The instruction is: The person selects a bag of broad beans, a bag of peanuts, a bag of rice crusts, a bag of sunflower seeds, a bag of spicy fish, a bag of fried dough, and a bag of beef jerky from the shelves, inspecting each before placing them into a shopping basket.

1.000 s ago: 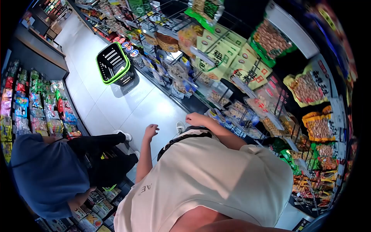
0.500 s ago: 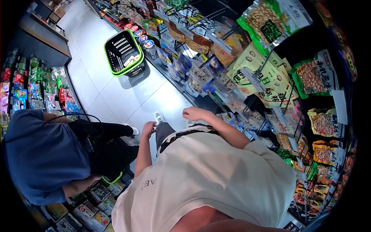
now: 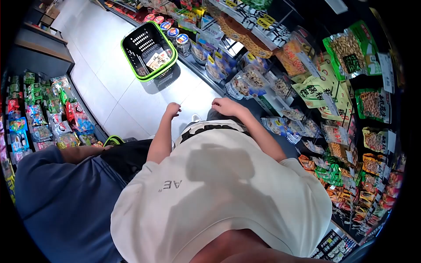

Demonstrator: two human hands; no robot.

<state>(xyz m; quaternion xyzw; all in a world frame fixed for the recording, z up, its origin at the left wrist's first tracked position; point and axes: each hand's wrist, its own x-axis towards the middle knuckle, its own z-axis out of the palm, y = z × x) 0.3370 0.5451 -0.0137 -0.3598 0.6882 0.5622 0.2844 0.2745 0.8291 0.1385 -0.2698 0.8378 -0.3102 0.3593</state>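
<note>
My left hand [image 3: 173, 109] hangs ahead of my waist over the floor, its fingers loosely bent and slightly apart, with nothing seen in it. My right hand [image 3: 223, 106] is beside my right thigh, fingers relaxed and partly curled, and no object shows in it. Both hands are apart from the shelves. Ahead of them, a black shopping basket with a lime-green rim [image 3: 169, 72] stands on the tiled floor. A light-coloured package with dark characters [image 3: 158, 60] lies inside it.
On my right, shelves hold bagged nuts [image 3: 346, 50], pale green snack packs [image 3: 315, 93] and lidded tubs [image 3: 182, 39]. Low shelves with colourful packets [image 3: 41, 109] line the left. A person in a blue shirt [image 3: 74, 201] is close at my left, near another green-rimmed basket [image 3: 115, 140].
The basket on the floor appears larger and nearer. Both my hands have swung forward. The person in blue has shifted lower in view, and the right-hand shelves have slid by.
</note>
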